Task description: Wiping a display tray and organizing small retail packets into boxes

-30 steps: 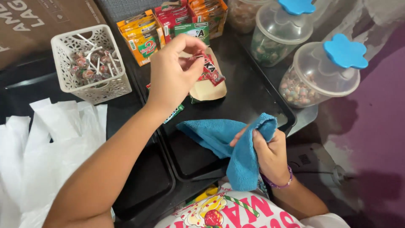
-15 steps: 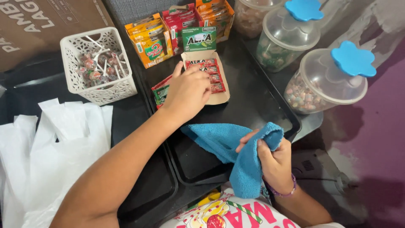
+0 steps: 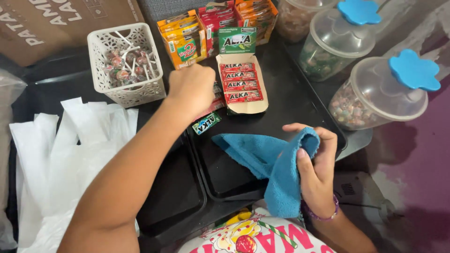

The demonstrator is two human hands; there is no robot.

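Standing over the bench, going left to right: crinkly white plastic bags (image 3: 56,154), then a white lattice plastic basket (image 3: 127,63) of wrapped lollipops. Left hand (image 3: 191,89) is curled into a loose fist right beside the open cardboard candy box (image 3: 241,84); can't tell if it's pinching anything. One loose green candy pack (image 3: 206,123) lies just below it. Glossy black tray (image 3: 225,180) has bare room in the middle. Right hand (image 3: 315,171) is closed round a fuzzy blue cloth (image 3: 269,161) draped onto the tray. Clear round jars (image 3: 375,93) with blue flower-shaped lids sit far right.

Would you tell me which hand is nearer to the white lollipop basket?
Left. The left hand is just right of the white basket; the right hand holds the blue cloth well away.
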